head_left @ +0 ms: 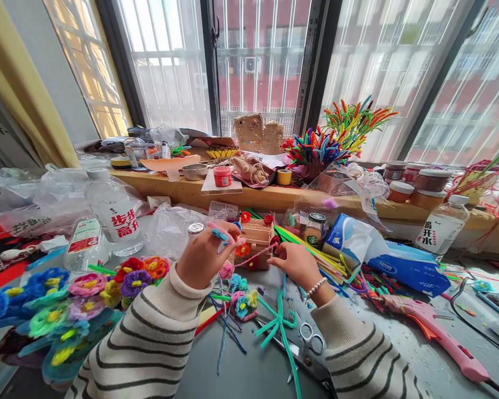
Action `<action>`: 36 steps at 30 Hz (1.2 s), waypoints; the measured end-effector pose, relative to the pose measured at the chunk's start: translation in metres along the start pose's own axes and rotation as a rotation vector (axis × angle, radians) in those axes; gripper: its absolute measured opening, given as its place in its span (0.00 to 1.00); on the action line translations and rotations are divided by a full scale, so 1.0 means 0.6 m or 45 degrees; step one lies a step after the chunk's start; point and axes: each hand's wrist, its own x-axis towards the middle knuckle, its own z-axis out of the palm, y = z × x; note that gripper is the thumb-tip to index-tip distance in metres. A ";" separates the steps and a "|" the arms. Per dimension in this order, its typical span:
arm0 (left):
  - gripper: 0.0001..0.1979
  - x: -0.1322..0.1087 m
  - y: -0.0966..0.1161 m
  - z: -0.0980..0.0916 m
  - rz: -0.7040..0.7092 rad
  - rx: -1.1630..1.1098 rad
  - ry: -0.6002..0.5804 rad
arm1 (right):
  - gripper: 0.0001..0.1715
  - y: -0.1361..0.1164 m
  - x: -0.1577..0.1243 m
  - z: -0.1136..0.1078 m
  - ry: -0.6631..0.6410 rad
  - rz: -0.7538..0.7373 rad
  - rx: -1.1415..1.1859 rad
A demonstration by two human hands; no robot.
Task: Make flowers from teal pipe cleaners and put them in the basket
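"Pinched narrow on both sides, by the look of it: the left hand [203, 255] holds a small pink-and-blue fuzzy craft piece [221, 234], and the right hand [297, 266] closes its fingertips on a thin pink fuzzy strand [255, 255]."

"Where does that strand run?"

"Between the hands, mid-scene, in front of a light-brown woven box [254, 234] trimmed with red and orange flowers. Whether strand and piece are joined, or the fingers touch the box, I cannot tell."

"How would you work it well?"

"I'd make the left hand the anchor and let the right do the bending, in small turns close to the pinch. If there's wire inside, a hard pull would probably kink it, and a tight squeeze could flatten the fuzz."

"Anything to mind nearby?"

"Yes. On the near side, a turquoise-green, many-legged fuzzy piece [279, 320] lies beside silver metal scissors [311, 338]; a low right wrist might snag either. To the left, many-coloured fuzzy flowers [87, 284] crowd the striped knit sleeve [149, 332], so a raised elbow should spare the petals."
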 end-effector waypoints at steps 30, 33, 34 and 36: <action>0.16 0.066 0.017 0.072 -0.333 -0.978 0.023 | 0.11 -0.032 0.002 -0.037 0.144 -0.422 0.448; 0.15 0.066 0.011 0.079 -0.383 -0.854 0.141 | 0.10 -0.031 0.004 -0.033 0.165 -0.402 0.453; 0.16 0.067 0.008 0.081 -0.393 -0.801 0.217 | 0.11 -0.028 0.005 -0.034 0.180 -0.373 0.453; 0.18 0.069 0.001 0.084 -0.390 -0.663 0.390 | 0.14 -0.019 0.008 -0.039 0.229 -0.300 0.459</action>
